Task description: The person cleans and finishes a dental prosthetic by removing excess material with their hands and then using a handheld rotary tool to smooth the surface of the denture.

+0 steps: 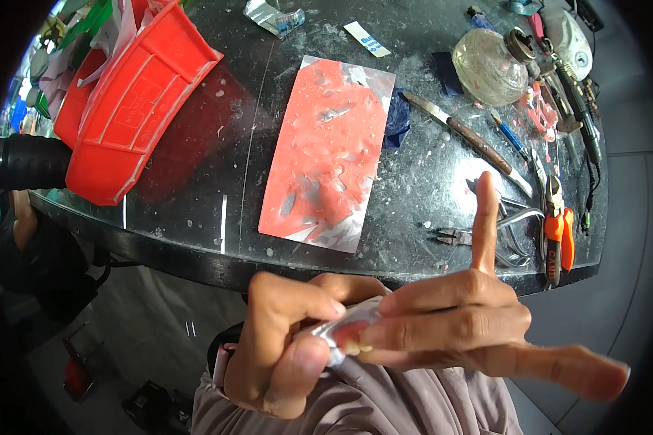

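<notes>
Just in front of the table edge, my left hand (286,341) pinches a small denture-like piece (350,335) between bent fingers and thumb. It has a reddish-pink base, a row of cream teeth and a shiny silver, foil-like part. My right hand (464,315) comes at it from the right, two fingers closed against its pink part and teeth. One right finger sticks up toward the table, and another digit stretches out to the right. Fingers of both hands hide much of the piece.
On the black table (196,185) lies a board smeared with pink wax (326,156). A red plastic bin (141,109) stands left. At right are a wooden-handled wax knife (479,141), orange-handled cutters (555,232), metal pliers (486,235) and a glass bottle (490,69).
</notes>
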The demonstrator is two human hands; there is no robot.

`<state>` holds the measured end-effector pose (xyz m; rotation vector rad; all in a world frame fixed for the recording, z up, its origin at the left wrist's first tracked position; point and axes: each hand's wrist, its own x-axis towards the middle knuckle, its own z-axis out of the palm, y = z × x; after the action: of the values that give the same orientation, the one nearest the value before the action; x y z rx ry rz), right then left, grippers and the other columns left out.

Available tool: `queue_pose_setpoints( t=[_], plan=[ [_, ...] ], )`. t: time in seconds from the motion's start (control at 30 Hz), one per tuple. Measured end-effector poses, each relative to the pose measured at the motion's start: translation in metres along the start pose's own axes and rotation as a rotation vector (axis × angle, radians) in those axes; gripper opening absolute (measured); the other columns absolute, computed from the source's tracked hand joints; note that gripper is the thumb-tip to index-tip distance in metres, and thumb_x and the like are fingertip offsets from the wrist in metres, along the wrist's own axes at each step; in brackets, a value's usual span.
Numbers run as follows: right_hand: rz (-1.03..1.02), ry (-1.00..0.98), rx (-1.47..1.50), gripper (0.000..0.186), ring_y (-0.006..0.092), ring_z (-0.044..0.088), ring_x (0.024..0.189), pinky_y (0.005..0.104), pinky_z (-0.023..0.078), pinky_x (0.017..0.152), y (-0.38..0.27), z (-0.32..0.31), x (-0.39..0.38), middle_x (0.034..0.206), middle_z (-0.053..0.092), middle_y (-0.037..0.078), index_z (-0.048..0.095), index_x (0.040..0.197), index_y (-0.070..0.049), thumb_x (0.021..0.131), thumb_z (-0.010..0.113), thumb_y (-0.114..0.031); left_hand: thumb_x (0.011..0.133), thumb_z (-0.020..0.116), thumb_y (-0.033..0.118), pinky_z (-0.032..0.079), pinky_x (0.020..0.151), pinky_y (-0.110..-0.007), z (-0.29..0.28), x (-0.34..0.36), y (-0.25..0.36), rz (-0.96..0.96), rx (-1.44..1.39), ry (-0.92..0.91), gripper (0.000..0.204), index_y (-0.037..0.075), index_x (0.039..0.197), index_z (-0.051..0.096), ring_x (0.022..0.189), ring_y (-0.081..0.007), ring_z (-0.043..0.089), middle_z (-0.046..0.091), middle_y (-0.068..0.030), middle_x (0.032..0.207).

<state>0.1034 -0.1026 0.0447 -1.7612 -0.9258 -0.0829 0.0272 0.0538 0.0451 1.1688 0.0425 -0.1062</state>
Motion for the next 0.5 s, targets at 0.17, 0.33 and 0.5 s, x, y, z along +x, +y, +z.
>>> queue_pose_setpoints(
  t=[0.17,0.33,0.5],
  plan=[
    [0.076,-0.03,0.026,0.023,0.0093,0.063,0.067,0.0635,0.003,0.104,0.001,-0.001,0.004,0.068,0.065,-0.003,0.068,0.073,-0.009,0.057,0.083,-0.015,0.091,0.034,0.012,0.043,0.081,-0.038,-0.011,0.003,-0.015,0.101,-0.134,-0.079,0.024,-0.004,0.107,0.025,0.089,-0.0202,0.05,0.043,-0.0389,0.108],
    [0.07,-0.037,0.045,0.022,0.009,0.061,0.067,0.0613,0.003,0.105,-0.001,-0.002,0.006,0.07,0.065,-0.002,0.068,0.074,-0.008,0.058,0.082,-0.014,0.091,0.035,0.013,0.043,0.081,-0.037,-0.008,0.002,-0.012,0.097,-0.085,-0.08,0.024,-0.003,0.106,0.025,0.089,-0.0194,0.05,0.044,-0.0384,0.108],
    [0.025,-0.053,0.036,0.022,0.008,0.06,0.068,0.0594,0.004,0.106,0.003,-0.001,0.003,0.069,0.064,-0.003,0.069,0.074,-0.007,0.057,0.082,-0.013,0.089,0.037,0.023,0.047,0.071,-0.038,-0.001,0.005,-0.012,0.106,0.052,0.028,0.028,0.0,0.101,0.028,0.076,-0.0252,0.057,0.049,-0.0404,0.096]
  ],
)
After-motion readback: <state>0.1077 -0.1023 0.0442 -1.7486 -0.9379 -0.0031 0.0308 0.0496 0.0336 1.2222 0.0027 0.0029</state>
